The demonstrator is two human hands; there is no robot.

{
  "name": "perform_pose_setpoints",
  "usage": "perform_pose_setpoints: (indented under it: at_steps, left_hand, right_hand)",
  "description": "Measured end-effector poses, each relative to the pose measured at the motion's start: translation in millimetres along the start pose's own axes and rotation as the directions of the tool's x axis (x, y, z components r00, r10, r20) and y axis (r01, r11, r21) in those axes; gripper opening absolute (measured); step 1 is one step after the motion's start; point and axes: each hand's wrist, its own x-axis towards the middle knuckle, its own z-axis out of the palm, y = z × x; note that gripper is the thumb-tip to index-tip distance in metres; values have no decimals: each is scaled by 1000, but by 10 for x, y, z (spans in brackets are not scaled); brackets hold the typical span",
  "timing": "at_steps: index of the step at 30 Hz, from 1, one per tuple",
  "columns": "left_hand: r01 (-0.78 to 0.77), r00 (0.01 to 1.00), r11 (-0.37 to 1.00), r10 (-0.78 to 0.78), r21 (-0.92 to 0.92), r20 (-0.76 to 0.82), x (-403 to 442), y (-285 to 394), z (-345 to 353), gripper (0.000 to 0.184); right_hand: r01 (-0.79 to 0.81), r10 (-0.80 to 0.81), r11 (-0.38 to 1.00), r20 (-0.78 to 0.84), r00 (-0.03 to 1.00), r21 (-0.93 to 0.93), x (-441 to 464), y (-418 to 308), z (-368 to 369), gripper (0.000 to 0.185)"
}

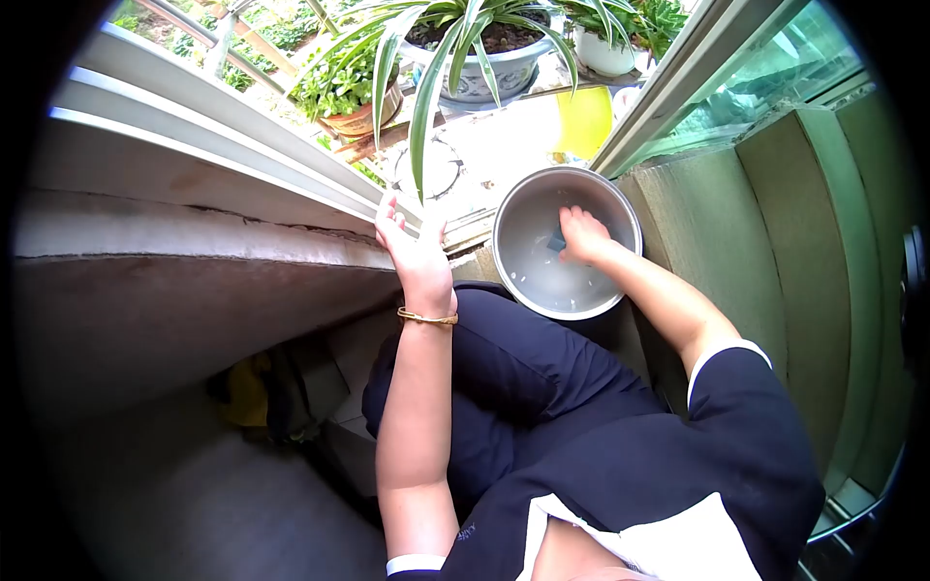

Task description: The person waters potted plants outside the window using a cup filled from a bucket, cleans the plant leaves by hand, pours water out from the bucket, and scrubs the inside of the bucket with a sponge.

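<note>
My left hand (417, 259) is raised at the window opening, palm turned up and fingers apart, with a gold-coloured bracelet (427, 318) on the wrist. The tip of a long green-and-white spider plant leaf (423, 126) hangs down between its thumb and fingers; I cannot tell whether they touch. My right hand (585, 235) reaches inside a round metal pot (628, 205) with cloudy water (552, 276) in it. Its fingers close on a small blue-grey cloth or sponge (556, 240), mostly hidden by the hand. Small pale bits float in the water.
Beyond the sill stand the spider plant's blue-and-white pot (484, 77), a terracotta pot (373, 113) and a white pot (603, 53). A yellow sheet (584, 121) lies on the ledge. Window frames (693, 82) flank the opening, and a grey wall (194, 300) is at left.
</note>
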Motion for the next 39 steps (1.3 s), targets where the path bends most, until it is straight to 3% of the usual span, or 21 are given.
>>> perform_pose_setpoints:
  at_steps: [3, 11, 13, 15, 16, 18, 19, 21, 22, 25, 27, 29, 33, 37, 39]
  left_hand:
    - [-18, 1000, 993, 18, 117, 1, 1, 1, -7, 59]
    - [-75, 996, 971, 63, 226, 60, -38, 58, 3, 54]
    - [-85, 995, 950, 68, 301, 67, -39, 76, -5, 53]
    - [-89, 995, 952, 74, 292, 61, -34, 85, -1, 52]
    - [-87, 995, 954, 71, 287, 67, -27, 78, -3, 52]
    - [-86, 995, 963, 72, 257, 64, -30, 71, 20, 51]
    - [-91, 995, 964, 77, 249, 63, -40, 73, 35, 51]
    - [-89, 994, 978, 77, 188, 73, -61, 88, 58, 50]
    - [-109, 993, 963, 95, 246, 68, -62, 83, 55, 48]
    - [-107, 992, 964, 89, 244, 86, -73, 98, 47, 47]
    - [-92, 994, 976, 78, 196, 78, -71, 74, 55, 47]
    - [-81, 995, 986, 72, 144, 70, -69, 51, 55, 47]
    - [-158, 986, 953, 139, 257, 89, -75, 64, 31, 47]
    - [-147, 988, 945, 129, 291, 83, -66, 84, 20, 46]
    - [-174, 984, 930, 154, 323, 87, -34, 4, 6, 46]
  right_hand:
    - [5, -3, 998, -36, 999, 66, 81, 12, -5, 71]
    - [-91, 90, 985, 14, 996, 145, 133, -343, -95, 84]
    - [-83, 85, 950, 5, 996, 301, 128, -303, -19, 86]
    - [30, -6, 873, -52, 999, 486, 131, -232, 55, 87]
    - [33, -5, 876, -59, 998, 481, 108, -206, 65, 87]
    - [86, -59, 695, -62, 996, 714, 21, -170, 46, 87]
    - [90, -59, 701, -68, 996, 708, -38, -169, 19, 87]
    - [137, -111, 500, -94, 989, 855, -137, -173, -90, 86]
    - [143, -115, 507, -98, 989, 850, -148, -171, -186, 86]
    - [301, -206, 358, -240, 949, 884, -269, -219, -569, 86]
    - [392, -178, 365, -350, 920, 845, -320, -278, -979, 84]
    - [450, -131, 243, -430, 893, 859, -231, -322, -1293, 81]
    - [545, -5, 433, -603, 798, 718, 203, -287, -1903, 82]
    - [423, 55, 711, -644, 763, 562, 719, -315, -2491, 87]
    - [214, 71, 899, -610, 789, 381, 901, -362, -2787, 93]
